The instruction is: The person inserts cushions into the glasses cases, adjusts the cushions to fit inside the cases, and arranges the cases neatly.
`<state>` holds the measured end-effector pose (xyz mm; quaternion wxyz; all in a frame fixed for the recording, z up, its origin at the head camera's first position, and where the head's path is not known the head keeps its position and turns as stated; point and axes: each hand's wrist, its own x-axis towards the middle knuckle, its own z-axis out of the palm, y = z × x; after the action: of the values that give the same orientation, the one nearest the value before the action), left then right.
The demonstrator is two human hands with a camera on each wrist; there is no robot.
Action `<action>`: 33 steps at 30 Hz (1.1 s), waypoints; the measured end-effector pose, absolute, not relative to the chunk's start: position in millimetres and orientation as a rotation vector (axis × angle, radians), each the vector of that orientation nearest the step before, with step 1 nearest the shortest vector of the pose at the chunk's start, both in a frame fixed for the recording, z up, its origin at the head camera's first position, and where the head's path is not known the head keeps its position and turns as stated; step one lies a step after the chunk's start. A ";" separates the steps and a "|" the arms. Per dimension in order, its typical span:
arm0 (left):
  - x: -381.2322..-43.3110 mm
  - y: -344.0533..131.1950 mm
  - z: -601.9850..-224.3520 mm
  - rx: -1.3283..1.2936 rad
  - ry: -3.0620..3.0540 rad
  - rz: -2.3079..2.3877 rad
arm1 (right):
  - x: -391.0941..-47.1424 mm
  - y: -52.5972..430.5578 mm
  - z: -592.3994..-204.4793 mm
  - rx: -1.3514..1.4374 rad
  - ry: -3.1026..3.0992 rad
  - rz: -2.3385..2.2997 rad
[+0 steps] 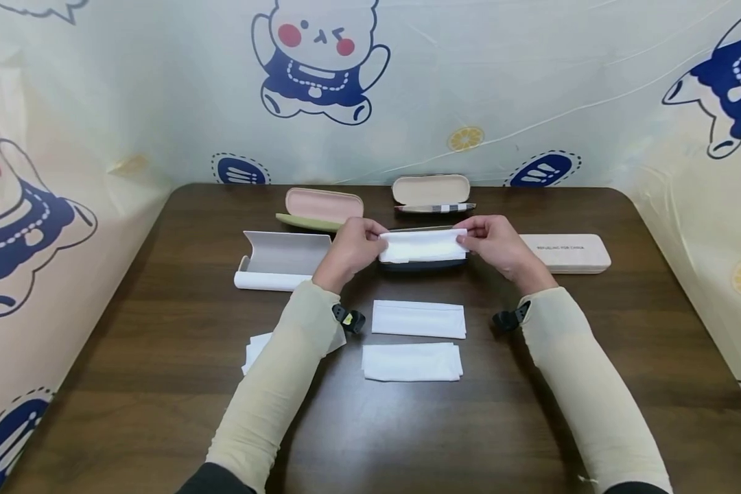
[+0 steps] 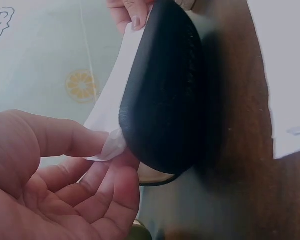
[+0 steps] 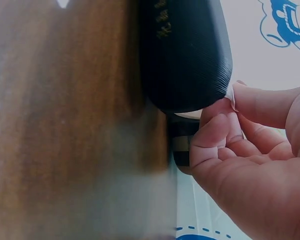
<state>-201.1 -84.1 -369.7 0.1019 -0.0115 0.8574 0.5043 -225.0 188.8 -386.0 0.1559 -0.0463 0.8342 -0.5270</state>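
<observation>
A folded white cloth (image 1: 422, 245) is stretched between both hands over the open black glasses case (image 1: 422, 265). My left hand (image 1: 348, 252) pinches the cloth's left end between thumb and fingers, and in the left wrist view the bunched cloth end (image 2: 114, 145) shows right at the case rim. At the other end, my right hand (image 1: 500, 247) pinches the cloth, its fingertips close against the black case (image 3: 185, 60) in the right wrist view. The cloth hides most of the case's inside. Two more folded white cloths (image 1: 418, 319) (image 1: 412, 362) lie nearer on the table.
An open white case (image 1: 278, 261) stands left, with a pink-lined green case (image 1: 324, 204) behind it. Behind the black case is an open cream-lined case (image 1: 431, 189) with a striped front. A closed white case (image 1: 565, 254) lies right. My left forearm partly covers another white cloth (image 1: 256, 348).
</observation>
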 end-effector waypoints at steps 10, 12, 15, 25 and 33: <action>-190.4 -82.9 -376.0 0.004 2.585 1.391 | -214.6 191.6 -391.3 -0.119 2.395 -1.418; -188.1 -82.6 -376.7 0.010 2.591 1.382 | -212.1 191.6 -391.6 -0.133 2.415 -1.404; -183.7 -81.7 -378.6 0.032 2.615 1.361 | -207.2 191.3 -393.0 -0.182 2.449 -1.377; -167.1 -79.4 -386.5 0.135 2.745 1.300 | -188.3 184.6 -398.6 -0.337 2.662 -1.275; -158.1 -81.5 -390.8 0.188 2.778 1.319 | -181.9 183.8 -402.7 -0.362 2.694 -1.244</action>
<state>-158.1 -81.5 -390.8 0.0301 0.0610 0.9013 0.4279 -181.9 183.8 -402.7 0.0761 -0.1209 0.8985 -0.4151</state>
